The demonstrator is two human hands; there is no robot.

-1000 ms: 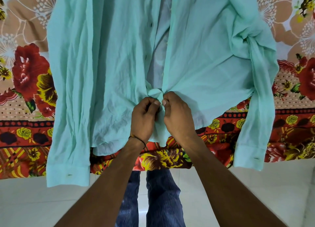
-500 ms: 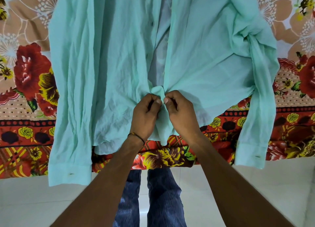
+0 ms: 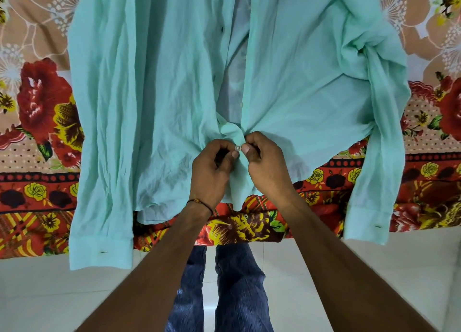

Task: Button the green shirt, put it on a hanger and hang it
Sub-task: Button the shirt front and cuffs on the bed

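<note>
The green shirt point(image 3: 162, 94) lies spread on a bed, its hem and both sleeves hanging over the near edge. Its front stands open above my hands, showing the paler inside. My left hand point(image 3: 212, 167) pinches the left front panel near the hem. My right hand point(image 3: 264, 162) pinches the right panel beside it. A small clear button point(image 3: 237, 147) shows between my two thumbs, where the panels meet. No hanger is in view.
A floral bedsheet point(image 3: 37, 132) in red, yellow and tan covers the bed and drapes over its edge. Below it lies a pale tiled floor point(image 3: 50, 294). My legs in blue jeans point(image 3: 234, 294) stand close to the bed.
My hands have shifted slightly upward on the bunched front edges. The button, hidden before, now shows between my thumbs.
</note>
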